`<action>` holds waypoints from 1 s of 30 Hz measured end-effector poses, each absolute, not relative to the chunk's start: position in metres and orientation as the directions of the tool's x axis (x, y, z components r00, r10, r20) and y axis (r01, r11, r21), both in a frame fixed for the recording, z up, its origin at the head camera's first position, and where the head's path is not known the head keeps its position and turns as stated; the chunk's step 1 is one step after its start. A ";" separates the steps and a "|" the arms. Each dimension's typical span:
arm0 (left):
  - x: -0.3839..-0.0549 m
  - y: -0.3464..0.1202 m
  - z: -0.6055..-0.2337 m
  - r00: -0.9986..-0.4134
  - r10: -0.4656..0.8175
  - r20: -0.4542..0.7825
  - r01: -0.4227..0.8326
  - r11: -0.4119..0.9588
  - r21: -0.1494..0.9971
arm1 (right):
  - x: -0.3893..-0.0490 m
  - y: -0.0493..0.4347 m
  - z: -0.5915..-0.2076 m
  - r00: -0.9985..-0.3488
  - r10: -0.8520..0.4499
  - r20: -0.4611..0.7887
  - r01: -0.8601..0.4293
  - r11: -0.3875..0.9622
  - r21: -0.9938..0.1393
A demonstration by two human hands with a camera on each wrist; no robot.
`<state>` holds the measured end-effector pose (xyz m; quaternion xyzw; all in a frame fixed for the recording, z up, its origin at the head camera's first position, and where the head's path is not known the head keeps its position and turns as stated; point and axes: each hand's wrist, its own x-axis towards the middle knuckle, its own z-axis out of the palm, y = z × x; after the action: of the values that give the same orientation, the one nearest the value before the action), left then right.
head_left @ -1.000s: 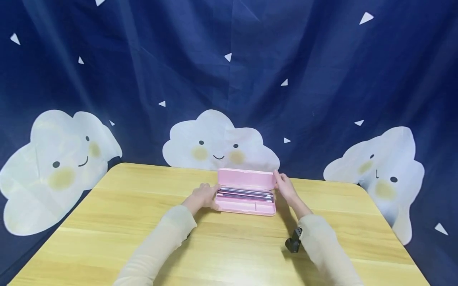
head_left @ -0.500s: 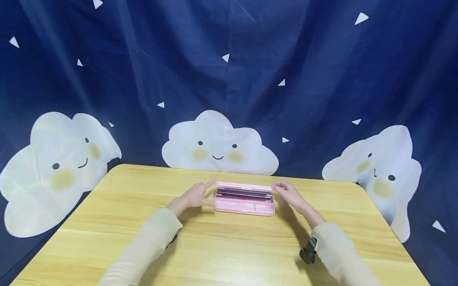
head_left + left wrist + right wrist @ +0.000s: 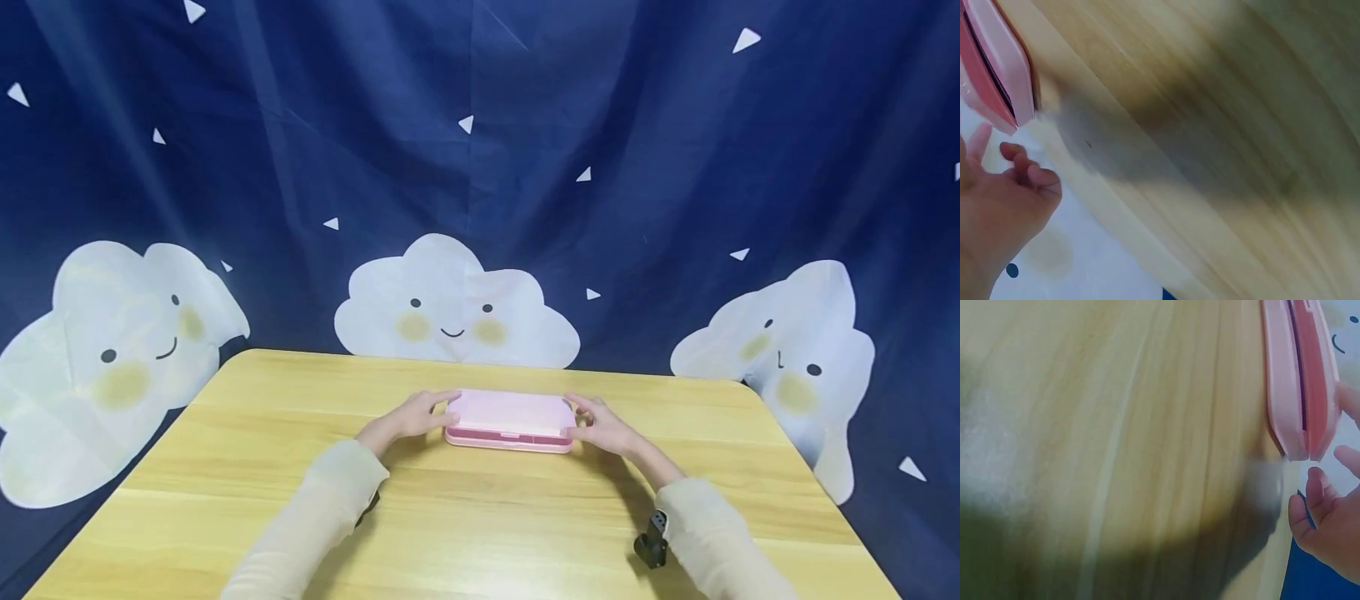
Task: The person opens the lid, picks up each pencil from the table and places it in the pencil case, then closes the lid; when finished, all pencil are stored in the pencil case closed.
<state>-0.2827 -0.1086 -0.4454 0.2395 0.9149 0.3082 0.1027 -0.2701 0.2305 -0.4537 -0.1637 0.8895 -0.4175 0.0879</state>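
A pink pencil case (image 3: pixel 510 412) lies near the far side of the table, its lid lowered over the base. A gap still shows along the front edge. At the left end, my left hand (image 3: pixel 408 417) touches the lid with thumb and forefinger spread apart. My right hand (image 3: pixel 606 427) mirrors it at the other end, thumb on the lid's front corner. The left wrist view shows the case (image 3: pixel 1013 69) edge-on, with the left hand's (image 3: pixel 1013 194) other fingers bent loosely beside it. In the right wrist view, a digit of the right hand (image 3: pixel 1335 519) presses the lid (image 3: pixel 1322 381).
The wooden table (image 3: pixel 465 517) has rounded far corners. Behind it hangs a dark blue curtain (image 3: pixel 375 125) printed with white clouds and triangles. A small black device (image 3: pixel 651 542) sits at the right sleeve's cuff.
The lid has swung from upright down towards me over the base, hiding the pencils inside. Both hands have shifted from the raised lid and the case's side to the lid's two ends.
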 end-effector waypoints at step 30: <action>-0.280 -0.100 -0.444 -0.886 0.439 -0.152 0.313 0.805 0.504 | -0.270 0.226 -0.439 -0.909 -0.385 -0.158 -0.268 0.832 -0.487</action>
<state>-0.2805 -0.1000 -0.4441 0.1998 0.9410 0.2397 0.1314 -0.2702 0.2260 -0.4389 -0.1721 0.9487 -0.2336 0.1258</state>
